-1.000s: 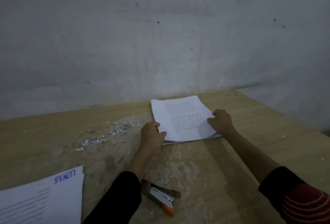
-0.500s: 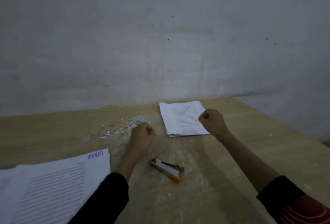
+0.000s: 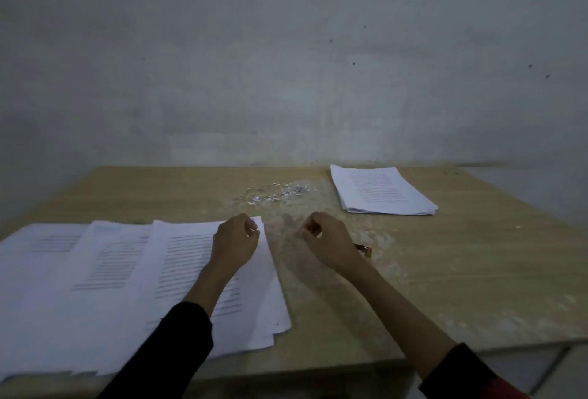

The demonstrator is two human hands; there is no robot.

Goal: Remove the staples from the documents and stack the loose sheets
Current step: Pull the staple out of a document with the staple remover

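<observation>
Staple removal is starting on the documents (image 3: 178,265)
Left hand (image 3: 235,239) is curling over their corner, grip unclear; right hand (image 3: 327,239), curled empty, should be fetching the stapler (image 3: 364,250)

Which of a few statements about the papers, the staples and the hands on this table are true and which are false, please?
1. A neat stack of sheets lies at the far right of the table. True.
2. The right hand rests on that stack. False: it is over bare table with its fingers curled, apart from the stack.
3. Pulled staples lie scattered to the left of the stack. True.
4. The stapler lies in full view on the stack. False: only a small part of it shows on the table, behind the right hand.
5. The left hand is at the top corner of the nearest spread document. True.
</observation>
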